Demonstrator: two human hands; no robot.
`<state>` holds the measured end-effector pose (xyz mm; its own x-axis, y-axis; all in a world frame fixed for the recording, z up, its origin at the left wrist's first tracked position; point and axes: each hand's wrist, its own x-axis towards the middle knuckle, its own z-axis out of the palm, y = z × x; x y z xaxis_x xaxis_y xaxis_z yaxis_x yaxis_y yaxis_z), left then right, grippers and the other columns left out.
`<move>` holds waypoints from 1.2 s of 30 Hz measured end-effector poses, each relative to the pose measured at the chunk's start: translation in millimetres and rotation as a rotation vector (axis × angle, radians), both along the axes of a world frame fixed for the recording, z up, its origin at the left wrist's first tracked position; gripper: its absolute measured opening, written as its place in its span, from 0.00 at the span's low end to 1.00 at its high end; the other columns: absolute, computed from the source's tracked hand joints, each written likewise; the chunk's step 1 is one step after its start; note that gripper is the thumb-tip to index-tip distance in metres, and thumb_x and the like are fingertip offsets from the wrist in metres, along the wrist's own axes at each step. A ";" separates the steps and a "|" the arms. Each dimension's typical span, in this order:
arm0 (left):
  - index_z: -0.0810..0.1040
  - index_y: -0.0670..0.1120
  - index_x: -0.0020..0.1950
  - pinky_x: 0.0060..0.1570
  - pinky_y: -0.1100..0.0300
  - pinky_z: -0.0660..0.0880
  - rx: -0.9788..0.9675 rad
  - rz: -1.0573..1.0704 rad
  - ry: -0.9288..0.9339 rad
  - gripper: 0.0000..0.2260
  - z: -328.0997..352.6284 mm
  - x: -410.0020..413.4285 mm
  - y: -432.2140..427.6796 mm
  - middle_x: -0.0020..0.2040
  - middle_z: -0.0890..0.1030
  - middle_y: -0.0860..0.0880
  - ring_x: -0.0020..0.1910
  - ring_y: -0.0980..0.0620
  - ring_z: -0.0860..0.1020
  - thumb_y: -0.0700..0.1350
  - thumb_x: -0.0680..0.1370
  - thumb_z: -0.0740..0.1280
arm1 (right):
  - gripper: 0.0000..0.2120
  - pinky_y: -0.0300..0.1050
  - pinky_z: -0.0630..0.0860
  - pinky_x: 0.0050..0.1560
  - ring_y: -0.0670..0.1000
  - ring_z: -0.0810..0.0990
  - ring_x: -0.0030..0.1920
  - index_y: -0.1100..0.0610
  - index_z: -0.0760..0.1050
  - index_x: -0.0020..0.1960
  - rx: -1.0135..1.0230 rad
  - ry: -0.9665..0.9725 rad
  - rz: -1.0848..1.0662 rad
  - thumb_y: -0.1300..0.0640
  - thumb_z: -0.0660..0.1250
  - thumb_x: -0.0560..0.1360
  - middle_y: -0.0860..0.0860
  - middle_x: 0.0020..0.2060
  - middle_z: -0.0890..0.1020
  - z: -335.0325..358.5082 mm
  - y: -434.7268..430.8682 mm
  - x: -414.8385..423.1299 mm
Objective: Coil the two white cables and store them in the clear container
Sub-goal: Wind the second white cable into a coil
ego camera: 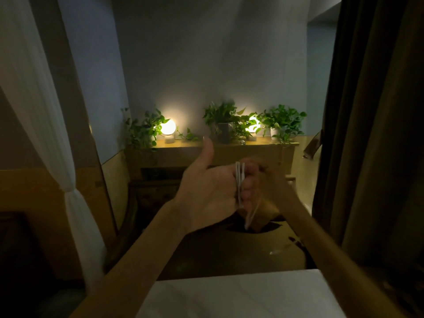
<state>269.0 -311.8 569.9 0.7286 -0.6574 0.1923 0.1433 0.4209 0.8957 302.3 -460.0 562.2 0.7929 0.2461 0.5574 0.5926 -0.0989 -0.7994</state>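
My left hand (pixel 206 187) is raised in the middle of the view, palm toward me, thumb pointing up. Loops of a white cable (pixel 239 180) are wound around its fingers. A loose end of the white cable hangs down below the hand toward the dark table. My right hand (pixel 268 180) is just to the right of the left fingers and is blurred by motion; it appears to hold the cable against them. No clear container is in view. A small pale streak (pixel 278 251) lies on the table at the right; what it is cannot be told.
A dark wooden table (pixel 218 253) lies below my hands, with a white surface (pixel 241 294) at the bottom edge. A shelf (pixel 183 145) at the back holds two glowing lamps and several potted plants. A white curtain hangs left, a dark curtain right.
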 end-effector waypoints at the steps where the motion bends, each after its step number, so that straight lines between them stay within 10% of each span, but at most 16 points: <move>1: 0.71 0.41 0.51 0.40 0.57 0.65 -0.090 -0.055 0.026 0.39 4.5 4.4 2.7 0.38 0.70 0.47 0.36 0.51 0.69 0.76 0.70 0.47 | 0.20 0.38 0.74 0.34 0.40 0.78 0.28 0.43 0.80 0.32 0.070 0.111 0.033 0.57 0.61 0.79 0.42 0.26 0.80 -12.1 11.1 -4.4; 6: 0.74 0.41 0.50 0.37 0.59 0.67 -0.311 0.118 0.053 0.37 12.5 33.5 7.4 0.36 0.70 0.49 0.34 0.52 0.68 0.74 0.71 0.48 | 0.11 0.33 0.73 0.32 0.40 0.76 0.33 0.48 0.77 0.45 -0.240 -0.002 -0.088 0.47 0.59 0.79 0.44 0.34 0.78 -60.5 20.6 -36.6; 11: 0.78 0.41 0.50 0.41 0.55 0.68 0.100 0.360 -0.085 0.40 -0.6 52.8 24.8 0.36 0.75 0.45 0.37 0.48 0.71 0.75 0.69 0.49 | 0.13 0.45 0.74 0.59 0.46 0.78 0.56 0.49 0.74 0.61 -0.955 -0.165 -0.256 0.50 0.56 0.80 0.43 0.54 0.77 -25.4 4.1 -54.8; 16: 0.75 0.41 0.44 0.44 0.47 0.67 0.441 0.165 -0.282 0.40 -35.4 18.5 -0.4 0.36 0.71 0.47 0.36 0.44 0.69 0.77 0.67 0.48 | 0.12 0.35 0.72 0.37 0.38 0.76 0.36 0.52 0.83 0.46 -0.499 -0.623 -0.428 0.51 0.61 0.74 0.37 0.39 0.78 20.7 -27.1 -20.3; 22: 0.72 0.40 0.50 0.39 0.57 0.67 -0.008 -0.143 0.049 0.38 -12.2 5.8 12.7 0.38 0.69 0.46 0.35 0.51 0.69 0.74 0.71 0.47 | 0.09 0.49 0.77 0.45 0.45 0.80 0.38 0.51 0.81 0.44 -0.181 -0.140 -0.114 0.58 0.63 0.77 0.45 0.36 0.82 -16.1 5.5 11.4; 26: 0.72 0.42 0.48 0.38 0.57 0.68 -0.141 0.014 0.060 0.36 -2.7 20.0 20.3 0.37 0.70 0.48 0.34 0.51 0.70 0.75 0.71 0.47 | 0.11 0.28 0.70 0.36 0.26 0.74 0.34 0.58 0.78 0.45 -0.328 -0.106 -0.222 0.69 0.60 0.78 0.35 0.30 0.72 -52.2 32.6 -11.9; 31: 0.76 0.41 0.46 0.37 0.55 0.65 -0.010 0.376 0.029 0.37 -12.3 62.6 35.8 0.33 0.72 0.46 0.32 0.50 0.70 0.73 0.73 0.45 | 0.07 0.35 0.70 0.34 0.41 0.76 0.35 0.44 0.75 0.52 -0.641 -0.261 -0.154 0.49 0.58 0.81 0.42 0.36 0.77 -69.9 38.5 -22.8; 36: 0.75 0.37 0.56 0.50 0.53 0.73 0.327 0.416 -0.003 0.40 -47.9 63.5 47.3 0.43 0.76 0.40 0.44 0.43 0.75 0.71 0.72 0.46 | 0.11 0.52 0.79 0.45 0.50 0.81 0.46 0.42 0.71 0.52 -0.942 -0.688 -0.492 0.52 0.68 0.73 0.45 0.47 0.80 -14.0 6.9 -5.6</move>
<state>332.6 -264.5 522.0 0.9406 -0.3384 0.0284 0.0205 0.1400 0.9899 296.7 -453.1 548.2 0.5302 0.5329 0.6595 0.5951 -0.7879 0.1583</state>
